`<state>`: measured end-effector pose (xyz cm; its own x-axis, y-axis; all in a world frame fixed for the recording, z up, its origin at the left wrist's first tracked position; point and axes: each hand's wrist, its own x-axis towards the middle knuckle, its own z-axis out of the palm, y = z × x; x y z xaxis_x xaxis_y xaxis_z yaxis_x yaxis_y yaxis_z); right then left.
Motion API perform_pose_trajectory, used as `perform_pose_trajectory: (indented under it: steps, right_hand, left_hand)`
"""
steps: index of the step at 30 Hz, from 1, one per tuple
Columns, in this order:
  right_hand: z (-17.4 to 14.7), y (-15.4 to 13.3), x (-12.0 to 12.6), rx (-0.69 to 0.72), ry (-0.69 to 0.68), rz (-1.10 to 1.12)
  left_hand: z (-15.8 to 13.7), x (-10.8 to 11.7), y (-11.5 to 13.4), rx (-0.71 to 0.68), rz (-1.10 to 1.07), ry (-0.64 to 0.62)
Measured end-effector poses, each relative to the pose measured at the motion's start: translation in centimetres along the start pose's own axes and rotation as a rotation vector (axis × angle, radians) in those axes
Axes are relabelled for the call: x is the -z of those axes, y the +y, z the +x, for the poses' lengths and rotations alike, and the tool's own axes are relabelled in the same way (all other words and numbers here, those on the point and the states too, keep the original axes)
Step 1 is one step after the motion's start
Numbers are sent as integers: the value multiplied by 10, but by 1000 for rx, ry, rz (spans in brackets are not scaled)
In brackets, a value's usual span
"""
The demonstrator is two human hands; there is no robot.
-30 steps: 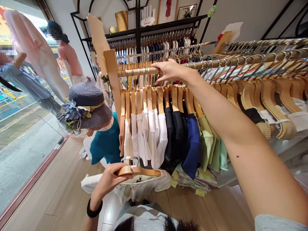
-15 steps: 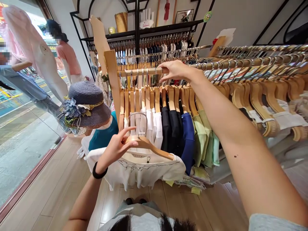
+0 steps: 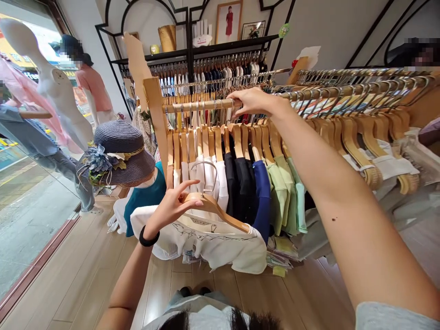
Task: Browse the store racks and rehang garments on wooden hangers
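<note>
My left hand (image 3: 177, 206) is closed around the neck of a wooden hanger (image 3: 220, 211), thumb in front, forefinger stretched out. From this hanger hangs a white top (image 3: 220, 250) with a dark line pattern along its neckline; its metal hook (image 3: 215, 178) points up, free of the rail. My right hand (image 3: 250, 101) reaches over the wooden clothes rail (image 3: 197, 105), with thumb and fingers around it beside the hanger hooks. Some fingers are hidden behind the rail. Below that hand hang black tops (image 3: 242, 183), a blue garment (image 3: 261, 192) and light green garments (image 3: 280, 195).
At the rail's left end stands a wooden post (image 3: 156, 119). A dark straw hat (image 3: 118, 142) with a blue flower sits left of it, above a teal garment (image 3: 146, 201). Mannequins (image 3: 57, 87) stand by the window. Packed items (image 3: 282, 254) lie low under the rack.
The white top and its hanger have shifted slightly right, the hook tilting to the right. My right hand stays at the rail. The whole view has moved a little.
</note>
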<state>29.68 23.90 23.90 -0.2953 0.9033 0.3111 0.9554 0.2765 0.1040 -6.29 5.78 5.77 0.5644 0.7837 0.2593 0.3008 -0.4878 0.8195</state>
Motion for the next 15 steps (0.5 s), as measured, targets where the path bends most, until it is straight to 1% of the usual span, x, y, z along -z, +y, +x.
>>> perform_pose_trajectory:
  steps: [4, 7, 10, 13, 15]
  right_hand:
    - [1, -7, 0, 30, -6, -4]
    - [1, -6, 0, 32, -12, 18]
    - [0, 5, 0, 40, -26, 42]
    - [-3, 21, -2, -28, -56, 31]
    - [-4, 28, -4, -53, -51, 5]
  left_hand:
    - [1, -3, -1, 2, -26, -13]
    - [1, -4, -2, -6, -33, -9]
    - [1, -3, -3, -9, -41, -9]
    - [0, -2, -3, 0, -53, -5]
    - [-1, -3, -2, 2, -51, 4]
